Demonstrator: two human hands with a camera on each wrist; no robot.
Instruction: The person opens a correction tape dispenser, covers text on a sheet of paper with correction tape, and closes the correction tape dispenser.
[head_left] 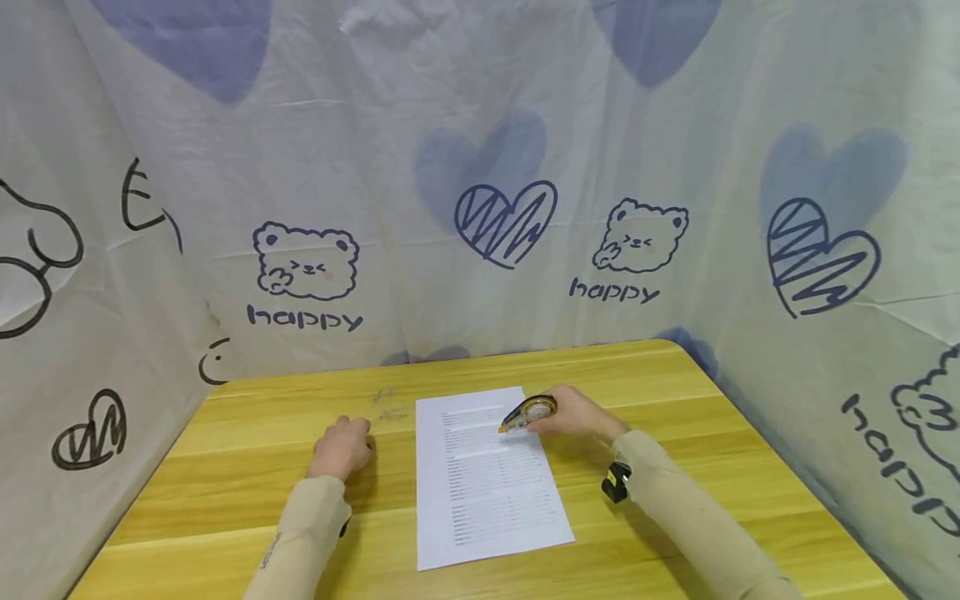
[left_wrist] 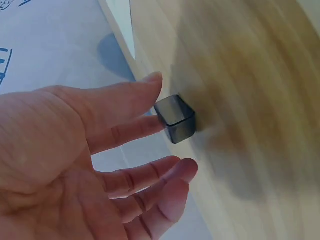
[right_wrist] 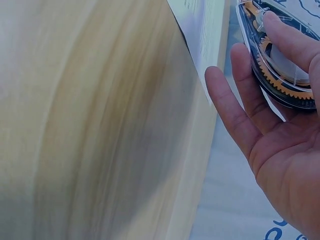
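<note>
My right hand (head_left: 573,414) holds a correction tape dispenser (head_left: 536,410) over the upper right part of a printed sheet of paper (head_left: 480,475). In the right wrist view, the thumb lies on the dispenser's clear casing (right_wrist: 285,55), with an orange gear inside, while two fingers extend away from it. My left hand (head_left: 341,446) is low over the table, left of the sheet. By its thumb and index finger, in the left wrist view, sits a small dark see-through cap (left_wrist: 175,119); the thumb tip appears apart from it. Whether the index finger touches the cap is unclear.
The sheet lies on a yellow wood-grain table (head_left: 247,442). Faint dark marks (head_left: 390,408) show on the wood left of the sheet. A pale curtain (head_left: 405,250) with hearts and bears hangs behind the table and along both sides.
</note>
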